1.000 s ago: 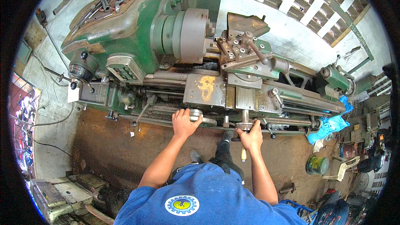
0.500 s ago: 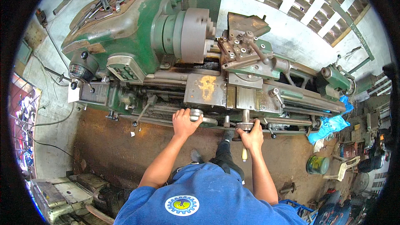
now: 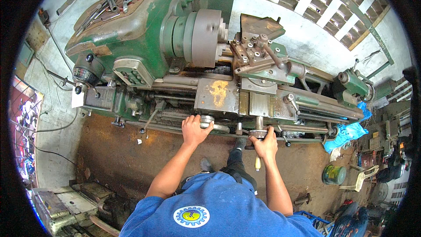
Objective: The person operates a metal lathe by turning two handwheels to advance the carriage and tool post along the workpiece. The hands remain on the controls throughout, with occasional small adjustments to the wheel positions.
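A green metal lathe stands in front of me. My left hand (image 3: 196, 129) is closed on the rim of a carriage handwheel (image 3: 207, 121), below the plate with yellow paint. To its right, my right hand (image 3: 265, 144) grips the cross-slide handwheel (image 3: 258, 133), whose pale crank handle (image 3: 258, 163) hangs down beside it. Above the hands is the tool post (image 3: 251, 52), with bolts on top and a lever. Its left side is close to the grey chuck (image 3: 206, 37). The spot between chuck and tool is partly hidden.
Wrenches and other tools (image 3: 109, 6) lie on the headstock. The tailstock (image 3: 353, 83) sits at the right end of the bed. A blue plastic bag (image 3: 346, 136), a green bucket (image 3: 334, 174) and a pale plastic chair (image 3: 365, 177) are at the right. Another machine (image 3: 66, 210) stands lower left.
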Action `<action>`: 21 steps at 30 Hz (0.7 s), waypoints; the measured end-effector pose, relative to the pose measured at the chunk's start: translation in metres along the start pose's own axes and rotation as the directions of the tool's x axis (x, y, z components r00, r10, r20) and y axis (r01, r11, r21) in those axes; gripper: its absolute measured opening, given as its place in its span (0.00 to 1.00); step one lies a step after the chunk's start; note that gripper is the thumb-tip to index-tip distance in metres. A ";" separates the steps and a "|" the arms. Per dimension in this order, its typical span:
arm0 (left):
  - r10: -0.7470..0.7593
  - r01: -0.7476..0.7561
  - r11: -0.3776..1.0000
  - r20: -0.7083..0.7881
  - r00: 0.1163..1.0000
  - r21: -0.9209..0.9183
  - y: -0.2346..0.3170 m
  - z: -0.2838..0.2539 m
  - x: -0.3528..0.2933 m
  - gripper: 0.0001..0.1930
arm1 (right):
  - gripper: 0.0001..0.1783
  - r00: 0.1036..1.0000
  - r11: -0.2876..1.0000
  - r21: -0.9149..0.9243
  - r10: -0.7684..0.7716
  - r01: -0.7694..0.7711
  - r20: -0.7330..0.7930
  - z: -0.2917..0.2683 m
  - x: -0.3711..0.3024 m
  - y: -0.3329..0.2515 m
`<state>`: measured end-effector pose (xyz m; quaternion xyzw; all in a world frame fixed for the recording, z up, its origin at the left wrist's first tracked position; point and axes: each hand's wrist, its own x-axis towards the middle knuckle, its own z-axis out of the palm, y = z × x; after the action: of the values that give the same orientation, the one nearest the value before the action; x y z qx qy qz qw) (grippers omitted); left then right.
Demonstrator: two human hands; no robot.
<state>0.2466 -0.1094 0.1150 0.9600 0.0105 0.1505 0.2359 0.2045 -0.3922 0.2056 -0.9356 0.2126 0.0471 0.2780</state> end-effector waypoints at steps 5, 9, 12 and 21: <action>0.014 -0.014 1.000 -0.017 1.000 -0.009 -0.002 0.001 0.000 0.29 | 0.46 1.000 1.000 -0.014 -0.001 0.001 -0.012 0.001 0.000 0.000; 0.012 -0.012 1.000 -0.018 1.000 -0.012 -0.003 0.002 -0.001 0.29 | 0.46 1.000 1.000 -0.005 0.003 -0.003 -0.005 0.001 0.000 0.000; 0.007 -0.008 1.000 -0.017 1.000 -0.013 -0.004 0.003 -0.001 0.29 | 0.46 1.000 1.000 -0.009 0.008 -0.008 -0.001 0.001 0.000 -0.001; 0.002 -0.002 1.000 -0.016 1.000 -0.023 -0.004 0.001 -0.001 0.29 | 0.47 1.000 1.000 -0.008 -0.004 0.003 -0.018 0.003 0.001 0.002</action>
<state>0.2462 -0.1070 0.1118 0.9559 0.0096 0.1587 0.2468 0.2047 -0.3923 0.2025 -0.9375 0.2132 0.0389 0.2722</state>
